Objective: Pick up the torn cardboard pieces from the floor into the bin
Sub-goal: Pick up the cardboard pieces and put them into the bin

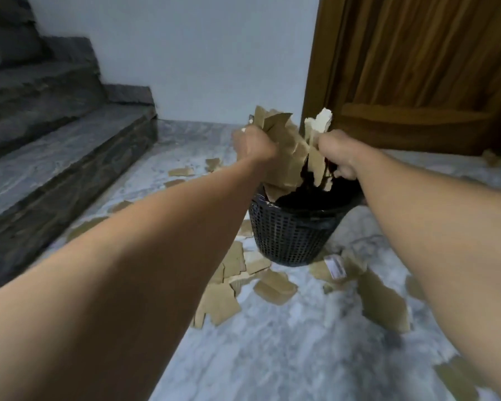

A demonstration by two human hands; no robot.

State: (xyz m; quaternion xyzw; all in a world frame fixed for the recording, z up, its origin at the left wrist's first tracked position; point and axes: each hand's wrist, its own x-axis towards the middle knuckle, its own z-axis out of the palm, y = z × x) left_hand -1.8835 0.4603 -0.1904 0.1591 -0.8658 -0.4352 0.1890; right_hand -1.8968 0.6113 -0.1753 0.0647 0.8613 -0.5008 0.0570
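Both my arms reach forward over a black mesh bin [289, 235] that stands on the marble floor. My left hand [253, 147] grips a bunch of brown torn cardboard pieces [284, 146] just above the bin's mouth. My right hand [337, 157] holds more pieces, brown and white [320, 125], right beside them. The lower ends of the held pieces hang into the bin's opening. Several torn cardboard pieces [275, 287] lie scattered on the floor around the bin, some partly hidden under my arms.
Dark stone stairs [55, 134] rise on the left. A brown wooden door [417, 68] stands behind the bin at the right, a white wall [200, 53] between them. More cardboard scraps lie by the stairs [181, 172] and at the lower right [457, 380].
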